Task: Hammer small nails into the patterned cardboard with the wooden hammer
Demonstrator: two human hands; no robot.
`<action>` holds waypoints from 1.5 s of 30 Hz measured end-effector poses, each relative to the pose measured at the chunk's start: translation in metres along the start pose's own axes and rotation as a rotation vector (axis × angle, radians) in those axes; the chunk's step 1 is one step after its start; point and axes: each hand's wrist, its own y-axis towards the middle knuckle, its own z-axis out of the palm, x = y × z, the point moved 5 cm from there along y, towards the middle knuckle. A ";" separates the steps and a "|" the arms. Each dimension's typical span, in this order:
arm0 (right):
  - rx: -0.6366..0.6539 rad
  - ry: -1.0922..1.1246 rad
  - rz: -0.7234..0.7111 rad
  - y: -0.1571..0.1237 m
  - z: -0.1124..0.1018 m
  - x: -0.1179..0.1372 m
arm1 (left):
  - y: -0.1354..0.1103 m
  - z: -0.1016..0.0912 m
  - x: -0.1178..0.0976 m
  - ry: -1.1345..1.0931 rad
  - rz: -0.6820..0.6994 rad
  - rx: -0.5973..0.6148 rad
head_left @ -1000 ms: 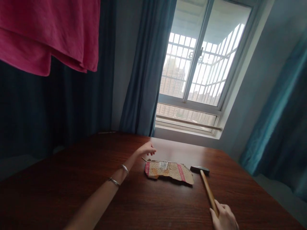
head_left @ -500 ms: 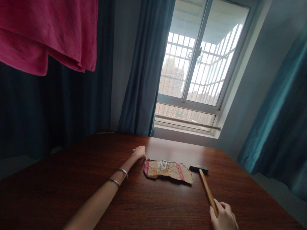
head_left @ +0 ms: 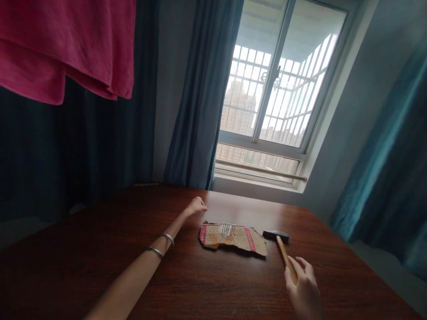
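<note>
My left hand (head_left: 196, 206) is raised a little beyond the left end of a ragged cardboard piece (head_left: 242, 242). Its fingers pinch a small, thin, dark thing that looks like a nail (head_left: 203, 213). Several nails (head_left: 228, 228) stand in a cluster on the cardboard, which is patterned with dark dots and pink bands. To the right lies a hammer (head_left: 283, 253), its dark head on the table and its wooden handle pointing toward me. Around that handle my right hand (head_left: 303, 284) is closed, though loosely, with some fingers lifted.
The dark wooden table (head_left: 180, 275) stretches to the window wall. Pink cloth (head_left: 83, 44) hangs at upper left, before blue curtains (head_left: 196, 98). A barred window (head_left: 267, 98) is behind the table.
My left hand has lifted away from the cardboard's left corner, a thin nail-like thing now showing in its fingers. My right hand has slid up the hammer handle toward the head.
</note>
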 end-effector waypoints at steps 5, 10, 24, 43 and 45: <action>0.158 0.540 -0.111 0.031 0.004 0.073 | -0.011 0.004 -0.055 -0.491 0.194 0.070; 0.172 0.702 -0.145 0.058 0.015 0.129 | -0.045 0.017 -0.103 -0.678 0.367 0.165; 0.244 0.794 -0.193 0.085 0.054 0.145 | -0.067 0.042 -0.123 -0.641 0.439 -0.027; 0.447 0.767 -0.168 0.083 0.150 0.102 | -0.008 0.100 -0.051 -0.924 0.092 0.103; 0.450 0.748 -0.178 0.083 0.150 0.102 | -0.013 0.101 -0.052 -0.952 0.095 0.112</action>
